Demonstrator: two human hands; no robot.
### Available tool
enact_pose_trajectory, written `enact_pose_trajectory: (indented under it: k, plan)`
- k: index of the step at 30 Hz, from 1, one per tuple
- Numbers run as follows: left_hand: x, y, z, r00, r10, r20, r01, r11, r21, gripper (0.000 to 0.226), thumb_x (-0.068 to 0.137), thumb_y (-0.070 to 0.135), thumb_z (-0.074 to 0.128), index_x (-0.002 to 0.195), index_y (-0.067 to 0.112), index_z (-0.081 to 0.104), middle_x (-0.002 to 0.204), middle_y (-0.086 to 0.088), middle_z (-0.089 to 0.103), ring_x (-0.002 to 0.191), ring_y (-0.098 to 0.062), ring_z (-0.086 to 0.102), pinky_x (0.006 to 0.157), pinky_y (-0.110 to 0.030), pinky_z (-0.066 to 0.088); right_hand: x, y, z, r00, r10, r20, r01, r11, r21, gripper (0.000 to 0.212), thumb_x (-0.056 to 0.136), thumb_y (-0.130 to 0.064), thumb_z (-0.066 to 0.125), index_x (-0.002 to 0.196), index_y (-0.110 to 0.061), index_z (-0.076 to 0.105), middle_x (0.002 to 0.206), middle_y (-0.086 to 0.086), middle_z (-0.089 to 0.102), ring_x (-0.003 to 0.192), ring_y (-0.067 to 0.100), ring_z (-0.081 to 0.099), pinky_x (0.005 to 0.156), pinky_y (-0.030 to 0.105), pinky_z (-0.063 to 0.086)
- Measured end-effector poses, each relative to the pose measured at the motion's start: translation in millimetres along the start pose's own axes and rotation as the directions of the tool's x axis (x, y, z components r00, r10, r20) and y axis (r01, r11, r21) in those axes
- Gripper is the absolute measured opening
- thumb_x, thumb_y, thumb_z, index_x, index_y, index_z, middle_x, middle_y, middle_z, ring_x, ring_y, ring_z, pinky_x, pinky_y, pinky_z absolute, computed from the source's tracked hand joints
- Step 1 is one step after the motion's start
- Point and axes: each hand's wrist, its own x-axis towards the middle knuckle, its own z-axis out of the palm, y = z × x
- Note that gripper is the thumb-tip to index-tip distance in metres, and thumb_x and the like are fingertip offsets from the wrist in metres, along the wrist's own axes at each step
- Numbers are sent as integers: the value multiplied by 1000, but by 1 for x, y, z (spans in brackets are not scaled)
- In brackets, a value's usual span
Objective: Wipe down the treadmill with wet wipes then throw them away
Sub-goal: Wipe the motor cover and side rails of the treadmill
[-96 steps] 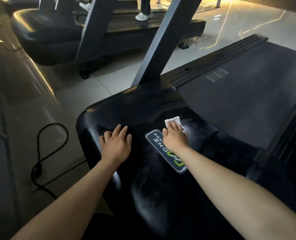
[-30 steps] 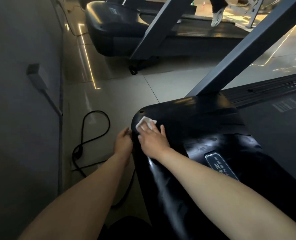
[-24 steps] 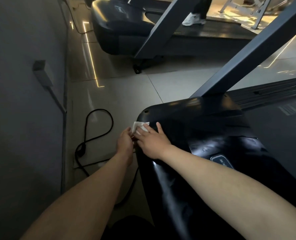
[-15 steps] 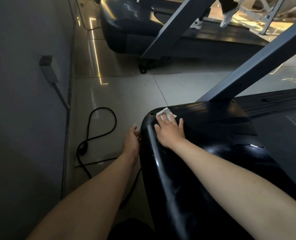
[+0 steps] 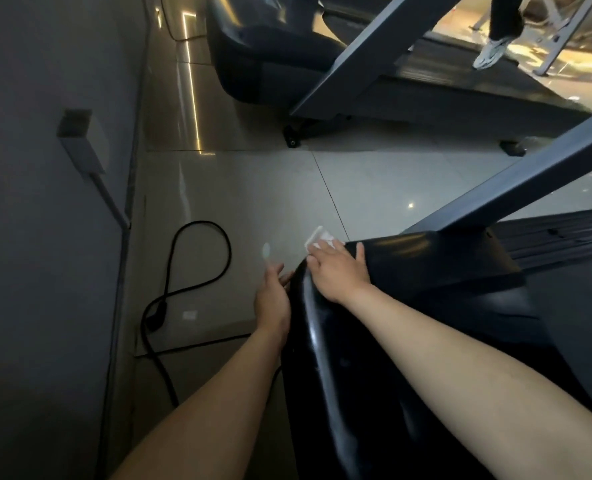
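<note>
The treadmill's glossy black motor cover [image 5: 409,306] fills the lower right, and its grey upright post [image 5: 530,178] slants up to the right. My right hand [image 5: 338,268] lies flat on the cover's front left corner and presses a white wet wipe [image 5: 317,238] against it. The wipe sticks out past my fingertips over the edge. My left hand [image 5: 272,299] touches the cover's left side with relaxed fingers and holds nothing.
A black power cable [image 5: 197,268] loops on the tiled floor to the left, by a grey wall with a socket box [image 5: 80,136]. A second treadmill [image 5: 322,64] stands ahead, with a person's leg and white shoe [image 5: 490,55] on its belt.
My right hand has slid the wipe along the cover's front left corner and out to its edge. The left hand has stayed at the cover's left side. My view has swung left.
</note>
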Motion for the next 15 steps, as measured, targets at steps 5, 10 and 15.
enact_pose_trajectory:
  k: [5,10,15]
  plan:
    - [17,13,2,991,-135,-17,136,989,62,59,106,57,23,138,21,58,107,7,72,113,-30,66,106,-45,48,11,9,-1,993,113,30,-114,993,37,48,108,-36,19,150,-26,39,163,-4,28,154,18,11,121,60,1]
    - [30,26,-1,986,-166,33,158,972,174,65,108,53,11,147,16,47,114,-2,72,96,-24,65,71,-27,43,12,11,1,996,92,-15,-91,993,81,48,107,-36,20,148,-28,44,162,-7,31,153,19,12,121,58,-1]
    - [38,11,-1,998,-55,-9,56,973,225,67,109,50,11,140,11,56,95,5,72,77,-17,57,90,-35,39,7,14,8,994,22,-108,-11,995,101,45,106,-39,27,144,-34,51,157,-14,39,152,15,19,121,59,-3]
